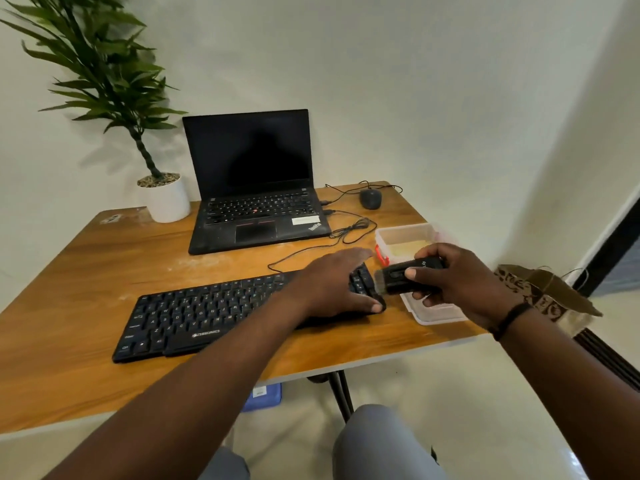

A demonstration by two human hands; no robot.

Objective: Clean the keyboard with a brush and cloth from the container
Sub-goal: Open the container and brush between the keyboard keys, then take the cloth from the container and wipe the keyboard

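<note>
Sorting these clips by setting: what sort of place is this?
Probably a small home or office workstation: a wooden desk against a plain wall, holding an open laptop, an external keyboard and a potted plant.

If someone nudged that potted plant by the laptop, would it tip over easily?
Probably fairly easily. The plant rises far above its small white pot and leans left, so it looks top-heavy. The pebbles visible at the pot's top may add some steadying weight. The pot looks smooth, so on the table a low push might slide it instead.
</note>
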